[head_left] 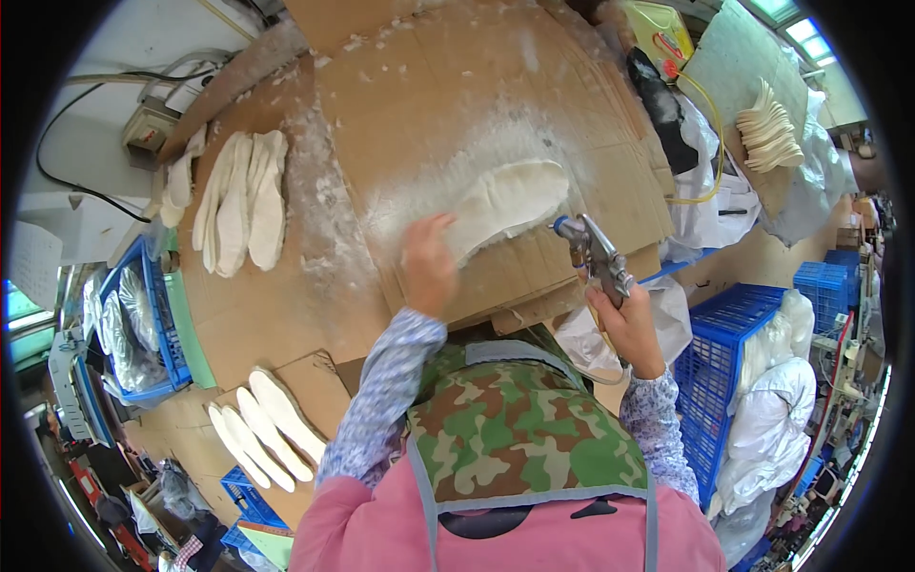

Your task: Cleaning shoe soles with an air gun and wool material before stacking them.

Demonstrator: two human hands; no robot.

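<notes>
The light is bright and rather even, with glare at the panes [808, 40] in the upper right; the left hand [430, 265] is blurred, the surface [410, 110] is quite sharp, and straight lines bend toward the black border

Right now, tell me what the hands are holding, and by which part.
The right hand holds the silver, blue-tipped metal spray gun by its handle. Whether the blurred left hand grips the white, fuzzy, sole-shaped pad cannot be told.
</notes>
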